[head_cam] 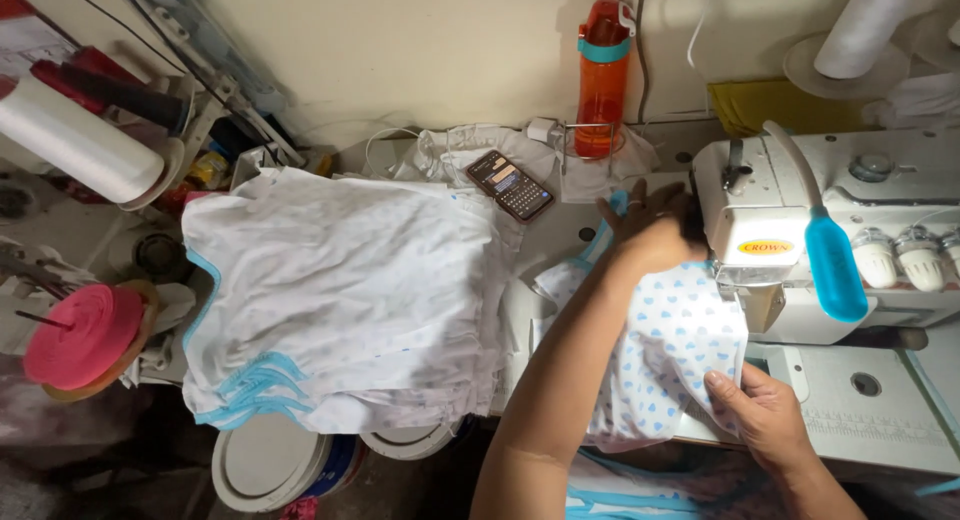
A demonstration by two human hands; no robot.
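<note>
Heart-print fabric point(672, 350) between hands, left point(650, 235) behind, right point(765, 412) gripping (front edge)

The sewing machine point(800, 250) stands at my right, and the garment piece point(670, 350) lies just before it, between my left hand point(655, 235) behind and my right hand point(765, 410) in front. A stack of garments point(340, 300) lies well to the left. Behind it lies a phone point(511, 186), with a bottle point(603, 75) to its right against the wall.
</note>
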